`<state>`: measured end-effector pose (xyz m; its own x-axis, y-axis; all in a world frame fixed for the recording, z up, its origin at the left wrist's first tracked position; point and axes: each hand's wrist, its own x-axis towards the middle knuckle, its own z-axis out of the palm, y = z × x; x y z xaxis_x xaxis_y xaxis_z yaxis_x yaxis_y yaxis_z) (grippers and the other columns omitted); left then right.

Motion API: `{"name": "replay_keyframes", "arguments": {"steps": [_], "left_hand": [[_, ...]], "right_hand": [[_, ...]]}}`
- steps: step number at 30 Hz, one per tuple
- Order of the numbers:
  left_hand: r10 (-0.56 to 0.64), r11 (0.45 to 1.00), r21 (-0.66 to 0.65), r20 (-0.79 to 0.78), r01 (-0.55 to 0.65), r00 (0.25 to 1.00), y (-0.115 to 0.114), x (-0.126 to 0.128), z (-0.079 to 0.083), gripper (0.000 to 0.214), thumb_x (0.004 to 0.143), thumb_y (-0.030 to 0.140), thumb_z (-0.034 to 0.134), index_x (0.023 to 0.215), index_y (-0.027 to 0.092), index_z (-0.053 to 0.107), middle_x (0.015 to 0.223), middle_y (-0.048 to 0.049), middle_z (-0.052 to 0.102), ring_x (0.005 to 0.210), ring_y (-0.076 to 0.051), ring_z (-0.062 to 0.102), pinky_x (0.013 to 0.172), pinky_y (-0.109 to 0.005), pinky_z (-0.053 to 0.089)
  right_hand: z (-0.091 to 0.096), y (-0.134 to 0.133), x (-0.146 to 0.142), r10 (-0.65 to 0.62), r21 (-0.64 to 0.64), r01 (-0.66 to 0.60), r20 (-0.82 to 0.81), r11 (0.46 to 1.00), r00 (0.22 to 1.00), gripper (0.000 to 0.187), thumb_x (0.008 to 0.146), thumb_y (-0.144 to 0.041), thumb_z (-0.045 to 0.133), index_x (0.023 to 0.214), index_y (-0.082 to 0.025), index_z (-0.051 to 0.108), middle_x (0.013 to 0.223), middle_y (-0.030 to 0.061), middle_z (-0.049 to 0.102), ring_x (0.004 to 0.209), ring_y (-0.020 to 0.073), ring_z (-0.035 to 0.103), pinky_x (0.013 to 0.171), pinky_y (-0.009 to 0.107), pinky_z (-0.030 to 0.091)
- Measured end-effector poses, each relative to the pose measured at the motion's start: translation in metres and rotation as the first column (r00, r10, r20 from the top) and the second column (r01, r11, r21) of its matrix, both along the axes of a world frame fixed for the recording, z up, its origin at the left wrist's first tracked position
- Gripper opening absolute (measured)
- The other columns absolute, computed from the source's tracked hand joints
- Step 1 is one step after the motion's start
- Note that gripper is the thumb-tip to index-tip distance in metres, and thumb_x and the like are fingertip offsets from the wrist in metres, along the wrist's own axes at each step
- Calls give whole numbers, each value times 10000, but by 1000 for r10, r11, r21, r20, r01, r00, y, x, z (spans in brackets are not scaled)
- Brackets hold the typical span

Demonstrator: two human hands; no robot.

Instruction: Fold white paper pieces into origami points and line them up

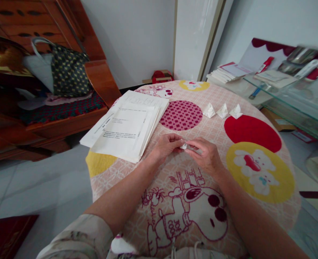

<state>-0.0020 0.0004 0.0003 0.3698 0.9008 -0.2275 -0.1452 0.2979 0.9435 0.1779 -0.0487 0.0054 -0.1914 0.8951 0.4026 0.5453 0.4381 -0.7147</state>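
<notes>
Between my two hands, over the middle of the table, is a small piece of folded white paper [184, 146]. My left hand [167, 146] pinches it from the left, with thumb and fingers pressed together. My right hand [205, 154] grips its other side between thumb and forefinger. Most of the paper is hidden behind my fingertips, so its exact shape cannot be made out. Beyond my hands three folded paper pieces with pointed tops stand in a row: a left one [208, 110], a middle one [222, 111] and a right one [235, 112].
A stack of printed paper sheets [126, 126] lies left of my hands on the round table's patterned cloth [159, 187]. At the right stands a glass shelf [290, 104] with papers and metal bowls. A wooden bench [67, 118] with a dark patterned bag [69, 70] is at the left.
</notes>
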Motion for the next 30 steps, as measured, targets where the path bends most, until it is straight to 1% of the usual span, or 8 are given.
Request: {"name": "replay_keyframes", "arguments": {"steps": [2,5,10,14,20,25,30], "left_hand": [[-12,1000,10,13,12,1000,0,-1,0,213,731,257,816,808,100,694,763,-23,660,655,-93,623,639,-232,518],[-22,1000,8,31,21,999,-1,-1,1,244,722,265,822,857,100,704,799,-29,672,674,-96,630,645,-233,519],[-24,1000,5,66,24,998,-2,0,4,266,728,229,813,931,110,690,782,-17,667,693,-109,640,666,-254,544],[-57,998,20,87,55,995,-3,0,4,260,742,231,811,933,103,689,817,-31,669,714,-110,642,672,-256,546],[-115,993,33,104,112,988,-2,0,0,289,768,262,798,988,99,704,863,-57,699,736,-119,662,694,-260,544],[-177,984,48,124,172,976,-1,1,-3,367,709,186,824,1050,110,712,894,-64,730,767,-126,682,734,-261,539],[-190,980,82,89,183,978,0,0,-5,383,712,154,792,1085,118,715,852,-47,729,726,-107,674,718,-246,516]], "right_hand": [[-2,0,0,-13,-33,12,-48,999,999,166,858,-263,693,1015,-248,747,982,64,742,878,224,683,815,375,565],[-4,1,0,-38,-112,19,-171,994,985,151,835,-273,715,977,-236,747,950,51,752,803,200,697,764,349,577],[-5,2,-2,-77,-209,12,-309,978,948,172,793,-309,760,939,-218,758,893,46,765,775,197,713,742,341,585],[-5,0,-5,-112,-262,4,-397,965,911,166,770,-331,782,885,-213,763,839,43,767,744,192,708,710,331,585],[-2,0,-5,-172,-318,30,-431,948,886,178,756,-355,789,864,-215,768,837,47,771,748,201,712,703,335,586],[-1,2,-3,-242,-420,14,-496,907,834,226,744,-408,792,845,-209,759,792,42,762,703,198,706,700,342,592],[2,2,-4,-253,-444,-9,-527,896,811,196,763,-413,759,777,-217,755,743,28,741,657,185,679,658,332,582]]}}
